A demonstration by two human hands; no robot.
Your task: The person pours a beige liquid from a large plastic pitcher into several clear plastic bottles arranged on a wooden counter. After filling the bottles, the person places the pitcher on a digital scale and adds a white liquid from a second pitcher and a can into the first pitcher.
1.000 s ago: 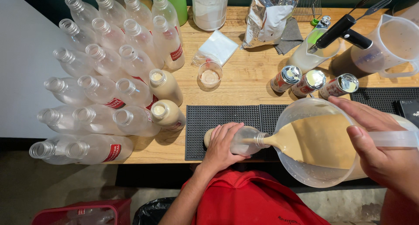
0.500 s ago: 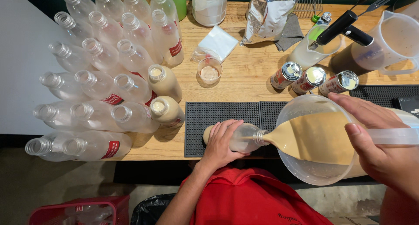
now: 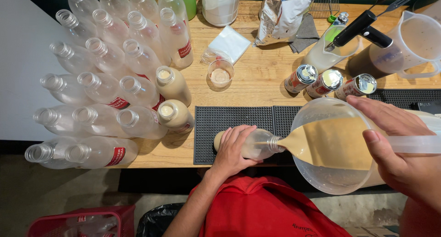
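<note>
left hand [image 3: 232, 147] wrapped tight round the clear bottle [image 3: 257, 144] on the black mat [image 3: 239, 119] to keep it steady, right hand [image 3: 404, 159] gripping the big tipped jug [image 3: 321, 182] so tan drink runs in.

My left hand [image 3: 233, 147] grips a clear bottle [image 3: 255, 144] over the black mat [image 3: 239, 119], while my right hand [image 3: 399, 154] tips the big clear jug [image 3: 335, 145], its beige liquid meeting the bottle's neck. Empty bottles [image 3: 96, 85] crowd the wooden surface [image 3: 257, 80].
</note>
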